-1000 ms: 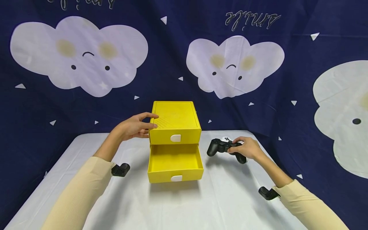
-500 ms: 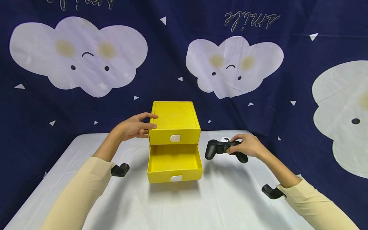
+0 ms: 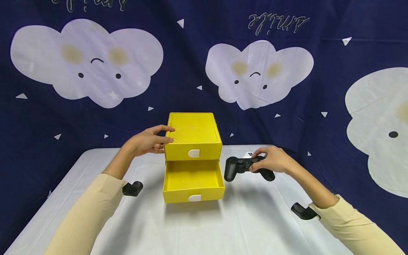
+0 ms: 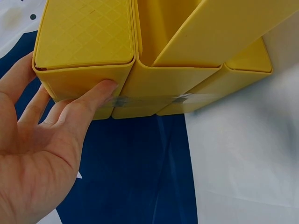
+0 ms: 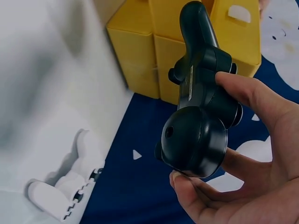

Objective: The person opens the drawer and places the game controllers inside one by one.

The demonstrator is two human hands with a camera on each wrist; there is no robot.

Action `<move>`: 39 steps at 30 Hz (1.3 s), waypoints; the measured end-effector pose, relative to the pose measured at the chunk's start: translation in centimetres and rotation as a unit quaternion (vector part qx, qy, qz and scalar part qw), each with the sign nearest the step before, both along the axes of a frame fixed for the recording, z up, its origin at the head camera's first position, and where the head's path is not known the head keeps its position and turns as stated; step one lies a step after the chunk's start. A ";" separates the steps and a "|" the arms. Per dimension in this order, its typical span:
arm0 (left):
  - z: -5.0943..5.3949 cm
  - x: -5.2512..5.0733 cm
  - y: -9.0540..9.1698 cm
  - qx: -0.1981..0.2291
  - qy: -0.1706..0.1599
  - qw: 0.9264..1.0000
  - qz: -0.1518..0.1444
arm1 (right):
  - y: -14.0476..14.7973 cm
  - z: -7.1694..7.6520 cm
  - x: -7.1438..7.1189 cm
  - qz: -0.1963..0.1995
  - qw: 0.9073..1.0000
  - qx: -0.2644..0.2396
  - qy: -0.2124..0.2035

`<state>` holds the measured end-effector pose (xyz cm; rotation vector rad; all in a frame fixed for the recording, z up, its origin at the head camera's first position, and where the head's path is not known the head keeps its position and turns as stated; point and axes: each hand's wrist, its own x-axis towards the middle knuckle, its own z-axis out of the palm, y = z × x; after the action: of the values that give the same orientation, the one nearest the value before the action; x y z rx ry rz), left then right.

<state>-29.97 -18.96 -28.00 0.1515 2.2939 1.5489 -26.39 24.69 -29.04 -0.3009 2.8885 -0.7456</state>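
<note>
Head view: black gamepad (image 3: pixel 240 166) held aloft right of the yellow cabinet (image 3: pixel 195 126), right hand (image 3: pixel 275 160) pinching it near the middle. Left hand (image 3: pixel 147 142) rests on cabinet's top edge and side, fingers fairly straight. One drawer (image 3: pixel 178 195) pulled out, only its yellow floor showing; drawer above pushed in, contents hidden. Left wrist view: lower section (image 4: pixel 247 58) beneath, contents unseen. Right wrist view: one digit presses the gamepad's stick side. Judged light, stiff, smooth, a little slippery; sticks could snag. Best hold: central body or a rounded grip. White gamepad (image 5: pixel 67 186) on table.
</note>
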 end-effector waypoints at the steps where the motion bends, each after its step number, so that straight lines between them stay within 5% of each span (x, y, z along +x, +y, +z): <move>1: 0.0 0.0 0.0 0.000 0.000 1.000 0.000 | -0.1 0.3 0.1 0.002 1.000 0.002 0.000; 18: 0.2 0.0 0.0 -0.002 0.000 1.000 -0.005 | -3.7 2.8 1.0 0.040 0.999 -0.010 -0.028; 39: 0.0 0.1 0.0 0.001 0.002 1.000 -0.003 | -10.0 1.5 0.7 0.087 0.994 -0.064 -0.033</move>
<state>-29.91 -18.94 -28.00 0.1615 2.2925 1.5481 -25.68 14.73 -27.57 -0.5240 2.7152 -0.8922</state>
